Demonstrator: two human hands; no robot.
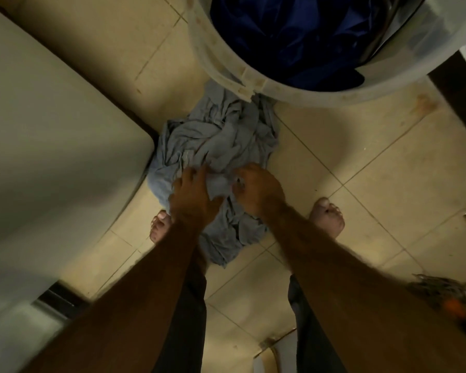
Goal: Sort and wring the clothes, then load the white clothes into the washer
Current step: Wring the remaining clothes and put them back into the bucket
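Note:
A crumpled heap of pale grey-white cloth (218,141) lies on the tiled floor between my bare feet. My left hand (193,195) grips a fold at the near side of the heap, fingers curled into the fabric. My right hand (256,188) pinches a bunch of the same cloth just to the right, close beside the left hand. Beyond the heap stands a round white tub (226,74) holding dark blue clothes (293,36). A large white appliance (51,125) fills the left side; its opening is not in view.
Beige floor tiles (361,162) stretch to the right of the heap. A mop head with an orange fitting (441,294) lies at the right edge. A dark upright post (457,84) stands at the far right, near the tub.

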